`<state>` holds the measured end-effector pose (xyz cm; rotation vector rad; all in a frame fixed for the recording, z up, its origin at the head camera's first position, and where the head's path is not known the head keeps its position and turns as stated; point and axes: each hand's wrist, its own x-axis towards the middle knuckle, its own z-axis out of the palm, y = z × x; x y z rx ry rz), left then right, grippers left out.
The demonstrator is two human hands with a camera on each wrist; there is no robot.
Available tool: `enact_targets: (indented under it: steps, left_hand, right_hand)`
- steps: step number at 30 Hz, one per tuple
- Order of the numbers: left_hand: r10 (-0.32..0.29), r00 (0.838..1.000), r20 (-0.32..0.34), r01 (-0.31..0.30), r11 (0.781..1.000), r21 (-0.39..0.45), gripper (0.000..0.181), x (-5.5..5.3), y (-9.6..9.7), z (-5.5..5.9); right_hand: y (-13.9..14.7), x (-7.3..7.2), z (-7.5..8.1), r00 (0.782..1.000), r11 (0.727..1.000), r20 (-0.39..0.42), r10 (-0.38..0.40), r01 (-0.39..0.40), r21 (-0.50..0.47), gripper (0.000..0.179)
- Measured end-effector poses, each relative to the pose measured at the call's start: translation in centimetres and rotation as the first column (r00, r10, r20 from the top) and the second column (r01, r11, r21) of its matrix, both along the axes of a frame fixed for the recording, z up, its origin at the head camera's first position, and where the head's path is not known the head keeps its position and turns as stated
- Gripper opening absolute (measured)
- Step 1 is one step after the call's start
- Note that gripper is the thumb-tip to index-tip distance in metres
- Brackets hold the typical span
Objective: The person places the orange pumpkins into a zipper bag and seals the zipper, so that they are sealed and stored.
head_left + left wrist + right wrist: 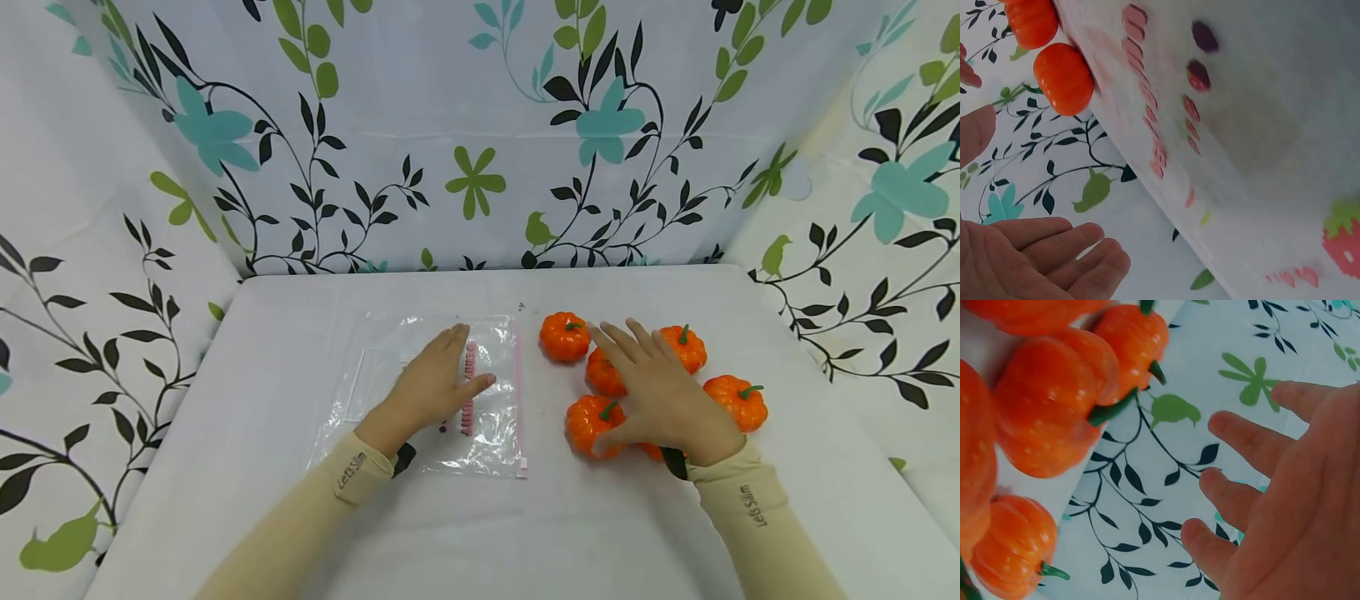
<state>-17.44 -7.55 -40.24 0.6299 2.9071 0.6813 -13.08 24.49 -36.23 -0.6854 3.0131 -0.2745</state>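
My left hand (429, 379) is held over a clear zip bag (495, 417) that lies flat on the white table, its fingers straight and thumb apart. Pink lettering and small strawberry prints (1197, 75) show on the bag in the left wrist view. Over a cluster of small orange pumpkins with green stems, my right hand (663, 400) spreads its fingers, holding nothing. One pumpkin (564, 337) sits left of its fingertips, another (588, 423) by its thumb, and a third (737, 402) to the right of the hand. Others are partly hidden under the palm.
The white tabletop (585, 533) has its far edge against a leaf-patterned curtain (480, 133). The same patterned cloth hangs on both sides. A pink zip strip (519, 392) runs along the bag's right edge, facing the pumpkins.
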Motion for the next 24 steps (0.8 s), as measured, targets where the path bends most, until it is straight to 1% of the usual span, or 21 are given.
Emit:
enact_targets:
  steps: [3, 6, 9, 12, 15, 18, 20, 22, 24]
  left_hand:
    - [-0.005, 0.999, 0.032, 0.006, 1.000, -0.012, 0.092, 0.6, 1.2, -0.3]
    - [-0.015, 1.000, 0.025, 0.015, 1.000, -0.011, 0.085, 1.4, 2.3, -0.5]
    - [-0.021, 1.000, -0.007, 0.020, 0.999, -0.035, 0.075, 2.3, 3.3, -0.9]
    - [-0.010, 0.999, -0.037, 0.007, 0.997, -0.073, 0.067, 3.1, 4.3, -1.4]
    - [0.004, 0.998, -0.063, -0.011, 0.993, -0.114, 0.061, 3.6, 5.1, -2.1]
    - [0.005, 0.994, -0.105, -0.021, 0.987, -0.156, 0.056, 4.0, 5.8, -2.6]
    - [-0.006, 0.991, -0.131, -0.019, 0.982, -0.188, 0.053, 4.2, 6.2, -2.9]
    - [-0.017, 0.987, -0.158, -0.018, 0.976, -0.219, 0.050, 4.3, 6.7, -3.0]
    - [-0.038, 0.981, -0.188, -0.013, 0.965, -0.264, 0.049, 4.3, 7.2, -3.1]
  right_hand:
    - [-0.3, 0.2, -0.9, 1.000, 1.000, 0.025, 0.018, -0.018, 0.021, 0.137]
    - [-0.5, 0.5, -1.6, 0.998, 0.999, 0.052, 0.030, -0.031, 0.026, 0.130]
    - [-0.6, 0.7, -2.1, 0.997, 0.998, 0.057, 0.049, -0.050, 0.027, 0.126]
    - [-0.7, 0.9, -2.3, 0.996, 0.996, 0.041, 0.075, -0.077, 0.036, 0.120]
    - [-0.8, 1.0, -2.3, 0.995, 0.994, 0.037, 0.087, -0.090, 0.063, 0.110]
    - [-0.9, 1.1, -2.3, 0.995, 0.992, 0.063, 0.075, -0.081, 0.096, 0.095]
    - [-1.0, 1.1, -2.4, 0.995, 0.992, 0.080, 0.058, -0.067, 0.111, 0.088]
    - [-1.0, 1.1, -2.6, 0.995, 0.992, 0.088, 0.044, -0.054, 0.116, 0.082]
    - [-1.0, 1.2, -2.7, 0.996, 0.992, 0.080, 0.041, -0.050, 0.117, 0.080]
